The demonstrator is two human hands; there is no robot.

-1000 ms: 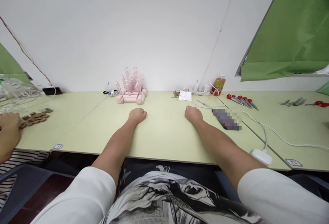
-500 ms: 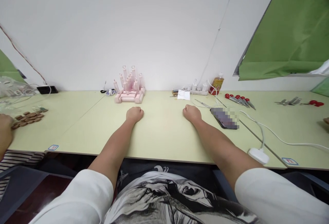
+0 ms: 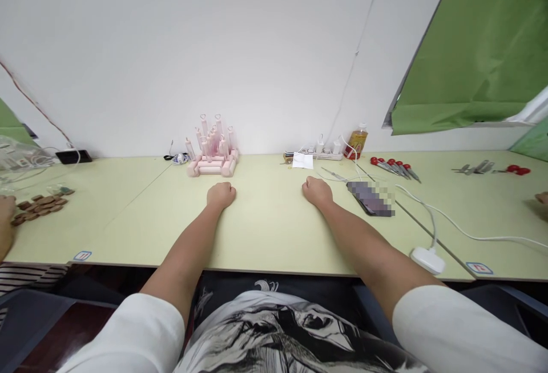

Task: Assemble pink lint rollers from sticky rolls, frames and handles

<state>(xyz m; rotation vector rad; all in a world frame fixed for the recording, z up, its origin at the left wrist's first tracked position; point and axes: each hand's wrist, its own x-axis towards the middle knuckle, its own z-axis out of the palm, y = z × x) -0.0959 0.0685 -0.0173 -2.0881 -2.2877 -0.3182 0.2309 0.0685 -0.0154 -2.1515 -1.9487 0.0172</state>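
My left hand [image 3: 221, 195] rests on the pale yellow-green table as a closed fist, with nothing showing in it. Just behind it stands a pink rack [image 3: 212, 166] of rounded bars, holding several upright pink sticks [image 3: 213, 139]; some are topped with a heart-shaped loop. On the right, my right hand [image 3: 317, 191] is likewise closed in a fist on the tabletop, apart from everything around it. Nearest to it are a thin grey tool [image 3: 333, 173], a white paper [image 3: 302, 160] and a dark phone [image 3: 369, 198] with a blurred screen.
Along the wall lie a power strip [image 3: 325, 155] with chargers and a bottle [image 3: 357, 141]. Red-ended tools [image 3: 396, 167] and a white charger puck [image 3: 428, 260] with its cable are to the right. At far left, another person's hand [image 3: 5, 224] is beside brown pieces [image 3: 40, 207].
The view has shifted slightly, so the table items appear a little left and lower. Both my fists stay in place on the table. The other person's hand at left has moved slightly.
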